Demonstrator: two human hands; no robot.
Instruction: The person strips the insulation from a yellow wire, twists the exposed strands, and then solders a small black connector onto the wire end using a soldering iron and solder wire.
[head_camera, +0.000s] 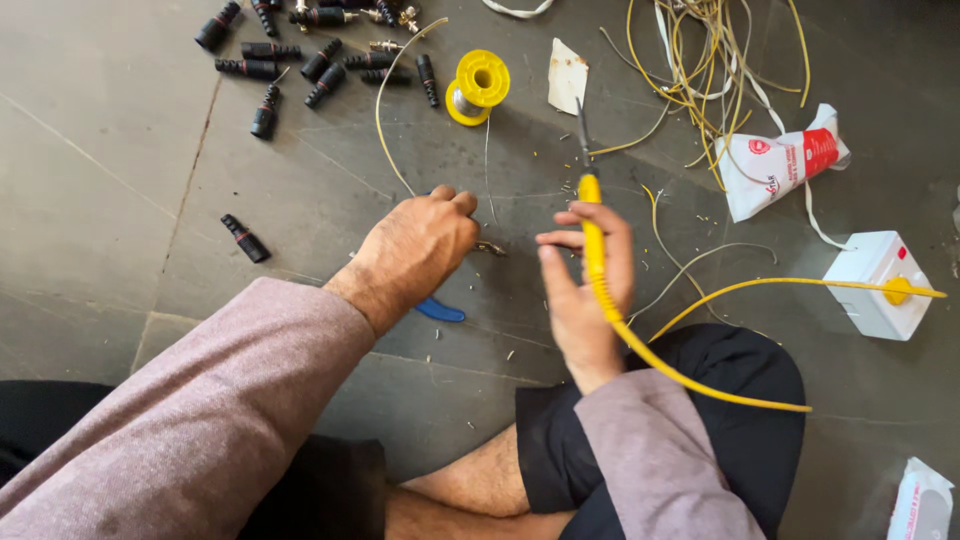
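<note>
Left hand (420, 245) closed around a small metal plug (490, 248) low over the floor (120, 200), right hand (585, 290) gripping yellow soldering iron (592, 225) upright beside it, solder spool (478, 85) beyond, blue-handled pliers (440, 311) under left wrist.

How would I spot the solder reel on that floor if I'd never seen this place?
Start at the heap of black plugs at the top of the grey tiled floor. Just right of them, above the left hand, lies the reel. It is the only round yellow spool, wound with silvery wire.

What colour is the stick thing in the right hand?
The soldering iron in the right hand is yellow, seen in the head view.
</note>
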